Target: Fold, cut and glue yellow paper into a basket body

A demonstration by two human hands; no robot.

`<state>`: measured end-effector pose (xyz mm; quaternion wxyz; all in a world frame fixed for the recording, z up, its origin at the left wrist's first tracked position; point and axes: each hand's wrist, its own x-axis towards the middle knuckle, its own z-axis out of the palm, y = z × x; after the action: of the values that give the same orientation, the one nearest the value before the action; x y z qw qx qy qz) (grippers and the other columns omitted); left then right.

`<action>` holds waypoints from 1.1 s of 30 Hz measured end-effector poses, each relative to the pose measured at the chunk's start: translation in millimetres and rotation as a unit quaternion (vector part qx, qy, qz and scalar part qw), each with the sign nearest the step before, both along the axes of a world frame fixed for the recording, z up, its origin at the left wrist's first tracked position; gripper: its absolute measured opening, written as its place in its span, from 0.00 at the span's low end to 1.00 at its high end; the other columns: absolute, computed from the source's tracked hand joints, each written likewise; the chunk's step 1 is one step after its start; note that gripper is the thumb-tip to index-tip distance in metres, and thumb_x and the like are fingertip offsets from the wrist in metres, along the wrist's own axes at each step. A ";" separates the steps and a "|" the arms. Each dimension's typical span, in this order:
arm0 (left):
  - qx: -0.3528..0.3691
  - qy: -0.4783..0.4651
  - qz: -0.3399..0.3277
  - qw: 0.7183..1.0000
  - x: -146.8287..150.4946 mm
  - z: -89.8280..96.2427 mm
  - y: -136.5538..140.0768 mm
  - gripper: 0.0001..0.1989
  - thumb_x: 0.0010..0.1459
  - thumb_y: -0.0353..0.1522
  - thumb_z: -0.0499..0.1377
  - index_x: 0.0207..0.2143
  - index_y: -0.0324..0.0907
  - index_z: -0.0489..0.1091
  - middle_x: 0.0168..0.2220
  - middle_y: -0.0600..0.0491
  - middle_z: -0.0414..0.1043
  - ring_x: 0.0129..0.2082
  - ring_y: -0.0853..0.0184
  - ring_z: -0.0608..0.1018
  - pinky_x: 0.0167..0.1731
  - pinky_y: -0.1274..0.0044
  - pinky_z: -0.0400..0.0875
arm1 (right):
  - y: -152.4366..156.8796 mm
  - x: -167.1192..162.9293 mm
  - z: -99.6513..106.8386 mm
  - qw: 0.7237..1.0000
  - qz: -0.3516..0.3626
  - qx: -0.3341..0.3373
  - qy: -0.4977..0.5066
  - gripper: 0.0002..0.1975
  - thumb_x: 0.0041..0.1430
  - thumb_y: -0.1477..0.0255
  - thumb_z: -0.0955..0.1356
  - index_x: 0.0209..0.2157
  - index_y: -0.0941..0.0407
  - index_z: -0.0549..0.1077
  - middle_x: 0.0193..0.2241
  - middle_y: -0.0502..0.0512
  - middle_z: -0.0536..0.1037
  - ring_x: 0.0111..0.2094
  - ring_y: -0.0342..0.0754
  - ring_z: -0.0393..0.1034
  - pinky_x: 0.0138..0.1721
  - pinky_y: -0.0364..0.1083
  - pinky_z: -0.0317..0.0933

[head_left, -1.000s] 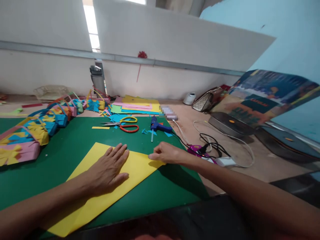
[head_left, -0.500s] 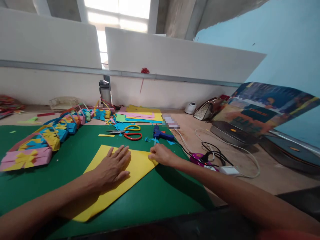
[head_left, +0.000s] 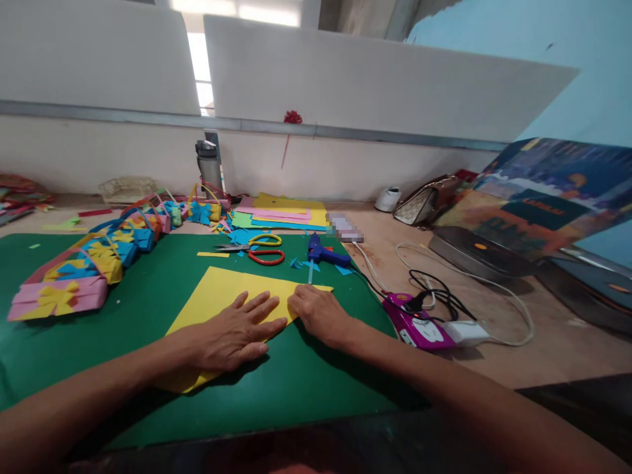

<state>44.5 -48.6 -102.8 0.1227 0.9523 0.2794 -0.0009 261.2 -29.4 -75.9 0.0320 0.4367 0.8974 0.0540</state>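
Observation:
A folded sheet of yellow paper [head_left: 210, 299] lies on the green mat [head_left: 276, 408]. My left hand [head_left: 241, 332] rests flat on its lower part, palm down with the fingers spread. At the sheet's right edge, my right hand [head_left: 316, 313] is closed, its fingers curled against the paper; the fingertips are hidden. Just beyond that hand is a blue glue gun [head_left: 326, 254] with a clear glue stick. Scissors [head_left: 266, 257] with one red and one yellow handle lie past the sheet's far edge.
Several small paper baskets with bows [head_left: 59, 299] stand in a row at left. Coloured sheets [head_left: 281, 214] and scraps lie at the back near a bottle [head_left: 209, 168]. On the right are a purple power strip [head_left: 419, 322], cables and a handbag [head_left: 424, 201].
My left hand has slid right and nearer the paper's lower right edge. My right hand has moved slightly down along that edge, leaving the far right corner uncovered. The view has tilted down.

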 end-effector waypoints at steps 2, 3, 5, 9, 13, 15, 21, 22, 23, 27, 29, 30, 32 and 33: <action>-0.008 0.009 0.006 1.000 3.3 3.1 1.0 0.27 0.67 0.45 0.41 0.65 0.53 0.39 0.68 0.46 0.33 0.66 0.48 0.37 0.56 0.45 0.38 | 1.5 3.3 -7.3 1.000 -0.001 0.008 0.013 0.09 0.62 0.77 0.61 0.33 0.58 0.72 0.33 0.55 0.74 0.35 0.46 0.65 0.31 0.43 0.52; -0.014 0.014 0.006 1.000 4.0 5.0 1.2 0.26 0.67 0.44 0.41 0.65 0.54 0.40 0.68 0.47 0.32 0.66 0.48 0.37 0.56 0.45 0.37 | 2.6 4.4 -10.2 1.000 -0.003 0.014 0.020 0.09 0.63 0.77 0.61 0.33 0.58 0.72 0.32 0.55 0.73 0.35 0.46 0.65 0.30 0.43 0.51; -0.031 0.021 -0.004 0.999 1.4 9.0 0.0 0.25 0.67 0.43 0.41 0.65 0.54 0.41 0.68 0.49 0.33 0.66 0.49 0.37 0.57 0.46 0.37 | 4.2 5.8 -14.6 0.999 -0.005 0.024 0.033 0.09 0.63 0.77 0.61 0.33 0.59 0.72 0.32 0.55 0.72 0.35 0.46 0.64 0.30 0.43 0.50; -0.059 0.017 -0.013 0.998 -20.0 13.7 -13.2 0.25 0.68 0.42 0.40 0.65 0.54 0.41 0.68 0.53 0.35 0.66 0.53 0.37 0.59 0.49 0.35 | 4.3 8.5 -19.1 0.998 0.010 0.036 0.057 0.09 0.62 0.79 0.61 0.33 0.59 0.71 0.32 0.56 0.72 0.35 0.47 0.62 0.30 0.43 0.49; -0.062 0.009 -0.004 0.998 -46.6 10.4 -35.3 0.27 0.67 0.42 0.42 0.65 0.55 0.38 0.68 0.56 0.34 0.66 0.52 0.38 0.59 0.49 0.33 | 5.5 11.0 -23.1 0.996 0.024 0.046 0.076 0.08 0.60 0.80 0.61 0.32 0.58 0.71 0.31 0.55 0.71 0.35 0.46 0.61 0.30 0.43 0.48; -0.061 0.004 -0.003 0.998 -57.1 7.6 -45.8 0.27 0.67 0.42 0.43 0.65 0.55 0.37 0.67 0.56 0.35 0.66 0.53 0.38 0.60 0.51 0.33 | 6.7 11.5 -25.0 0.995 0.025 0.053 0.080 0.08 0.60 0.80 0.61 0.32 0.59 0.70 0.31 0.56 0.71 0.34 0.47 0.61 0.29 0.43 0.48; -0.032 -0.006 0.022 0.999 -78.9 5.4 -73.9 0.28 0.67 0.42 0.44 0.65 0.55 0.36 0.67 0.56 0.41 0.66 0.55 0.41 0.61 0.53 0.32 | 7.2 12.6 -27.0 0.994 0.036 0.067 0.083 0.08 0.61 0.79 0.60 0.32 0.58 0.70 0.30 0.55 0.70 0.35 0.46 0.61 0.30 0.43 0.48; -0.027 -0.003 0.029 0.999 -81.8 5.8 -78.4 0.28 0.67 0.41 0.44 0.65 0.55 0.36 0.66 0.55 0.43 0.66 0.55 0.42 0.61 0.53 0.33 | 6.8 12.6 -26.9 0.994 0.037 0.067 0.081 0.09 0.61 0.79 0.60 0.32 0.59 0.70 0.30 0.55 0.70 0.35 0.46 0.61 0.29 0.43 0.48; -0.023 -0.001 0.035 0.999 -84.7 6.2 -83.0 0.28 0.67 0.41 0.44 0.66 0.55 0.36 0.66 0.54 0.44 0.66 0.56 0.43 0.61 0.53 0.34 | 6.5 12.6 -26.7 0.994 0.037 0.068 0.080 0.08 0.61 0.79 0.60 0.32 0.59 0.70 0.30 0.55 0.70 0.34 0.46 0.61 0.29 0.43 0.48; -0.007 -0.002 0.054 0.999 -95.6 3.6 -100.6 0.29 0.65 0.39 0.46 0.66 0.53 0.37 0.64 0.52 0.51 0.66 0.57 0.47 0.61 0.53 0.38 | 5.6 12.2 -25.2 0.994 0.040 0.067 0.070 0.09 0.61 0.80 0.60 0.32 0.59 0.70 0.31 0.55 0.70 0.35 0.46 0.61 0.30 0.43 0.49; 0.009 -0.021 0.069 0.997 -101.3 -1.8 -109.3 0.29 0.64 0.37 0.46 0.65 0.53 0.40 0.63 0.53 0.55 0.65 0.57 0.50 0.61 0.54 0.41 | 5.3 12.2 -24.0 0.995 0.044 0.066 0.063 0.09 0.61 0.80 0.60 0.32 0.59 0.70 0.32 0.55 0.70 0.35 0.46 0.61 0.31 0.43 0.50; 0.023 -0.039 0.077 0.996 -104.1 -5.4 -113.5 0.29 0.64 0.36 0.46 0.65 0.53 0.42 0.62 0.53 0.57 0.64 0.57 0.52 0.61 0.54 0.42 | 4.9 12.2 -23.3 0.995 0.046 0.066 0.058 0.09 0.61 0.80 0.60 0.32 0.59 0.70 0.32 0.55 0.71 0.35 0.46 0.61 0.31 0.43 0.51; 0.065 -0.089 0.096 0.989 -108.8 -12.6 -120.8 0.28 0.62 0.34 0.45 0.64 0.53 0.45 0.61 0.53 0.60 0.63 0.57 0.56 0.61 0.54 0.45 | 3.1 12.4 -21.4 0.995 0.052 0.068 0.046 0.09 0.61 0.80 0.59 0.33 0.59 0.70 0.33 0.57 0.71 0.36 0.47 0.62 0.31 0.43 0.52; 0.089 -0.108 0.107 0.984 -109.9 -15.5 -123.3 0.28 0.62 0.33 0.45 0.64 0.54 0.46 0.60 0.53 0.62 0.63 0.58 0.58 0.60 0.55 0.47 | 1.3 12.4 -20.3 0.995 0.056 0.070 0.039 0.09 0.61 0.80 0.59 0.33 0.60 0.70 0.34 0.58 0.72 0.36 0.47 0.62 0.31 0.43 0.52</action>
<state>-65.4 -171.9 -118.3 0.0664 0.9185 0.3637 0.1402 273.6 -28.1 -96.2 -0.0370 0.3884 0.9152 0.1013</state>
